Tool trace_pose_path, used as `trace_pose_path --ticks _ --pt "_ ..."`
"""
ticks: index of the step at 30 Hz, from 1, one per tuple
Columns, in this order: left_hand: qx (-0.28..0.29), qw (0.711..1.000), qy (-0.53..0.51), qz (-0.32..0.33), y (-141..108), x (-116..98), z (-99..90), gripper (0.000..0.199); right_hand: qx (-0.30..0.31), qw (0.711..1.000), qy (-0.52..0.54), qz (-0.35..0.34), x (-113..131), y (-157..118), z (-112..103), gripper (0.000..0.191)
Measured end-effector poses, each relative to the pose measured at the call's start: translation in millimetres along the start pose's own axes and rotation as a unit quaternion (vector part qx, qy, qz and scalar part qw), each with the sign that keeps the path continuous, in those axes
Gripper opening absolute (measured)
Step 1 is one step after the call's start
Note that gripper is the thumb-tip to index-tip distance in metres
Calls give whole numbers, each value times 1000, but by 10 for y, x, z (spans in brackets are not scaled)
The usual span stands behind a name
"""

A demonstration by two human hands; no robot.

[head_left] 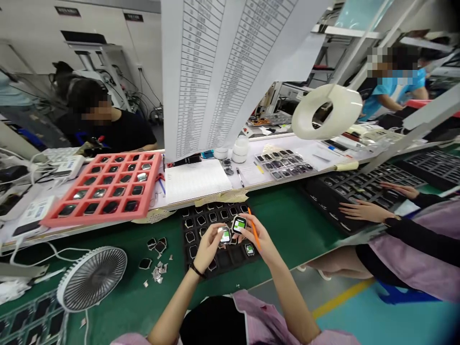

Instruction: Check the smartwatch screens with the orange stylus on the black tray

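Lower L of frame: fan (pixel 92 280) near loose scraps (pixel 158 274); a gust could scatter them. Ctr: my L hand (pixel 209 243) pinches one watch (pixel 225 235), my R hand (pixel 263 238) a 2nd watch (pixel 238 224) plus orange stick (pixel 254 229). Slack grip could drop either on tray (pixel 227 261); stick might scratch glass.

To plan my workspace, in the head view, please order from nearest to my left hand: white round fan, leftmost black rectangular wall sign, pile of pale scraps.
1. Pile of pale scraps, left of your left hand.
2. White round fan, farther left.
3. Leftmost black rectangular wall sign, upper-left background.
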State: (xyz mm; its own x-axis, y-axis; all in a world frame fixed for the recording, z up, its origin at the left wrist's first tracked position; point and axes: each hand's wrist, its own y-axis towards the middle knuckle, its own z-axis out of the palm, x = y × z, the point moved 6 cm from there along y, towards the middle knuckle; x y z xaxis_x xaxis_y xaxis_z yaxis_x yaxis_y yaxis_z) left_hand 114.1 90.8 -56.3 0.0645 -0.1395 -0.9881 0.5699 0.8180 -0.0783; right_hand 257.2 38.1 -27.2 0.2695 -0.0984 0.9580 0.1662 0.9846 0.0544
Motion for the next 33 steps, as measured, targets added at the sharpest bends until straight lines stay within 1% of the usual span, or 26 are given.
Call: trace_pose_path --ticks 3,7,9,11,15,18,21,28,33 --pt "-17 1000 12 9 -73 -207 17 42 -2 1000 -13 2 -6 -2 29 32" --pt "-15 1000 7 11 -136 -312 37 39 -25 999 -27 3 22 -21 40 26" --pt "-11 1000 4 15 -147 -332 42 37 -41 999 -34 4 41 -31 41 23" --pt "-5 1000 1 26 -149 -351 50 37 -45 998 -35 2 62 -42 54 24" --pt "-4 999 18 41 -150 -367 54 38 -21 999 -26 -10 118 -75 99 24" --pt "-14 999 22 31 -157 -354 37 34 -5 1000 -30 -8 138 -94 116 24" --pt "-16 1000 15 20 -171 -355 30 36 8 999 -36 -13 150 -100 128 26" --pt "-7 999 10 30 -187 -402 55 41 8 999 -37 -5 151 -127 132 26" --pt "-26 998 32 38 -175 -399 51 37 5 999 -36 -11 134 -133 135 27"
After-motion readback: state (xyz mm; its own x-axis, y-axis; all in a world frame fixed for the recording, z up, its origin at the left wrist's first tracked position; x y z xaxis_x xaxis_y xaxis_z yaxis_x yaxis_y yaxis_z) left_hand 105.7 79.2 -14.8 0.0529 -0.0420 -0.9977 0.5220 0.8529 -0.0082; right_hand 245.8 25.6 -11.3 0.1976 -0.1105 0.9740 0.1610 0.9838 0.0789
